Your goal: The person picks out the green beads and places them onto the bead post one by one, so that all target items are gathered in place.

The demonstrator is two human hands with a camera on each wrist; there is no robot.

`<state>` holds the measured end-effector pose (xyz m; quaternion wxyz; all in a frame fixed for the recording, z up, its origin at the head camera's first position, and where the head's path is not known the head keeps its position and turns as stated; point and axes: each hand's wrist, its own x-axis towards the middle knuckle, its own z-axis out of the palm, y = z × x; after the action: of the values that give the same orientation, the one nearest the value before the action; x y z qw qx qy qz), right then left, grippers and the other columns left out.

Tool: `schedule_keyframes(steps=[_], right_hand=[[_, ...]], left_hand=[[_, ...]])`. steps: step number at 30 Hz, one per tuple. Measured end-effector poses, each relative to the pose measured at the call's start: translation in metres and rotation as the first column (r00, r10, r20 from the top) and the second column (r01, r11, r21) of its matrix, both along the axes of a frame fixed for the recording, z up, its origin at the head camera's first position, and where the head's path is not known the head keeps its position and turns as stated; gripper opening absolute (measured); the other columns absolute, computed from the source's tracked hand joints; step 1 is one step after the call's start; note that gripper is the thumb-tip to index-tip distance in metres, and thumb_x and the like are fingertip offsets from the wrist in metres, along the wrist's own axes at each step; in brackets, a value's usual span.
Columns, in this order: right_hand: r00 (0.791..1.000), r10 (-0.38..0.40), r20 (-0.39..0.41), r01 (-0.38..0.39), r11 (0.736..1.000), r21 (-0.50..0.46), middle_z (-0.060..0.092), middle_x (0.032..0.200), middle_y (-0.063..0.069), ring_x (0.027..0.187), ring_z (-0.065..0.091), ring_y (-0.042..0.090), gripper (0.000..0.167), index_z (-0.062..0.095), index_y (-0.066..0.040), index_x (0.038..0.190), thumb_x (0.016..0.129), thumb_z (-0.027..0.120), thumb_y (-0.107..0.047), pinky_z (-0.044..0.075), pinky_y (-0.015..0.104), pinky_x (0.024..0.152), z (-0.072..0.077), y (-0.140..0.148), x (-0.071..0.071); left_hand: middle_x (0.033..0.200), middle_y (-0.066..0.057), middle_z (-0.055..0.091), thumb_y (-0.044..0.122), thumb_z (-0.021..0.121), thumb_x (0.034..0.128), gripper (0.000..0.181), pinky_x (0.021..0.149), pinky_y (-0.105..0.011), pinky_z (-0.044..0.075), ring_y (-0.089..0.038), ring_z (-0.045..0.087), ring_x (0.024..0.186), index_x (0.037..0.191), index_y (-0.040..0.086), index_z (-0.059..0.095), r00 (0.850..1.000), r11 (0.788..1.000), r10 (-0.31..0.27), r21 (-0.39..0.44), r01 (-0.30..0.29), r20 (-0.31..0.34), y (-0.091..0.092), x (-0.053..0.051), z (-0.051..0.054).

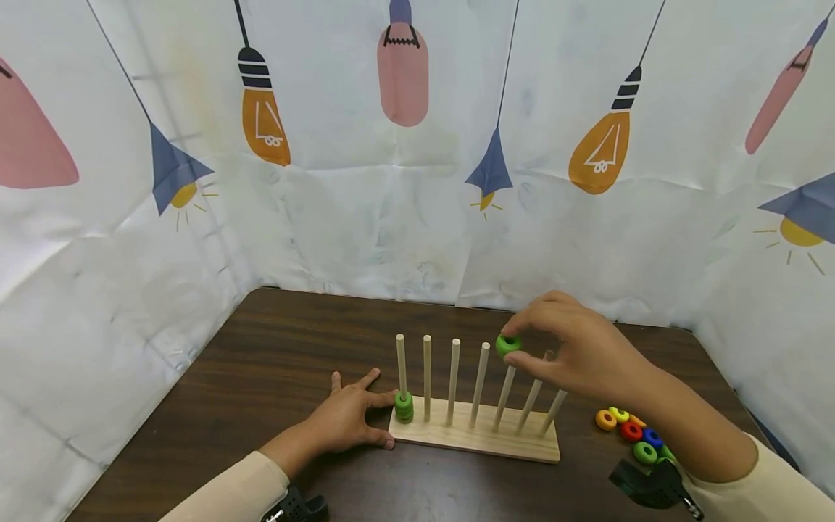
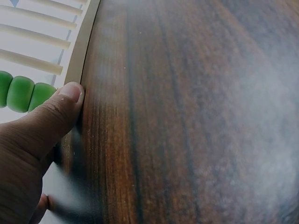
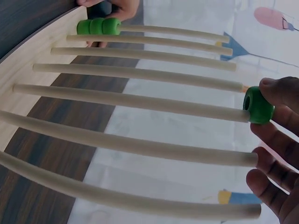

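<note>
My right hand point(image 1: 580, 348) pinches a green ring point(image 1: 508, 345) between thumb and forefinger, near the top of the fifth peg from the left. In the right wrist view that ring point(image 3: 259, 105) is by a peg's tip, its hole facing the peg; whether the peg is inside it I cannot tell. Several green rings point(image 1: 404, 407) are stacked at the bottom of the leftmost peg of the wooden base point(image 1: 479, 435). My left hand point(image 1: 346, 418) rests at the base's left end, fingers spread; its thumb point(image 2: 60, 105) touches the base's edge in the left wrist view.
Loose rings in orange, yellow, red, blue and green lie on the dark table point(image 1: 280, 348) right of the base, the red one point(image 1: 630, 431) among them, close to my right forearm. A white cloth point(image 1: 391, 232) printed with lamps hangs behind the table.
</note>
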<state>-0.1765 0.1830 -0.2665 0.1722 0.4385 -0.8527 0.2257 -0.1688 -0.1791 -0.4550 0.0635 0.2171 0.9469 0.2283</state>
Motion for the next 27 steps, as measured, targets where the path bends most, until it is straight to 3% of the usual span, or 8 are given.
schedule_keyframes(steps=[11,21,27], right_hand=[[1.0,0.027,0.008,-0.027,1.0,-0.014,0.066,0.101,-0.021,0.103,0.058,0.007,0.028,0.074,-0.022,0.104,0.081,0.09,-0.019,0.054,0.032,0.081,0.001,-0.012,-0.003],[0.998,0.065,0.005,-0.065,0.997,-0.052,0.066,0.102,-0.018,0.1,0.058,0.008,0.03,0.074,-0.021,0.103,0.08,0.09,-0.015,0.054,0.031,0.077,0.0,-0.02,-0.005],[0.997,0.079,0.011,-0.078,0.994,-0.073,0.067,0.104,-0.017,0.105,0.058,0.009,0.028,0.071,-0.022,0.099,0.08,0.09,-0.015,0.054,0.031,0.085,-0.001,-0.027,-0.005]], left_hand=[[0.148,0.001,0.057,0.053,0.088,0.0748,0.074,0.105,-0.084,-0.004,-0.034,0.029,0.151,0.14,0.025,0.066,1.0,1.0,0.0,0.006,0.0,0.015,0.0,0.001,0.001],[0.146,0.005,0.058,0.053,0.088,0.0747,0.074,0.105,-0.084,-0.004,-0.034,0.028,0.151,0.141,0.026,0.066,1.0,1.0,-0.009,0.01,0.008,0.018,0.0,0.0,0.001],[0.147,0.003,0.057,0.053,0.088,0.0745,0.074,0.105,-0.084,-0.004,-0.034,0.028,0.151,0.14,0.026,0.067,1.0,1.0,-0.009,0.009,0.009,0.012,0.0,0.0,0.001]])
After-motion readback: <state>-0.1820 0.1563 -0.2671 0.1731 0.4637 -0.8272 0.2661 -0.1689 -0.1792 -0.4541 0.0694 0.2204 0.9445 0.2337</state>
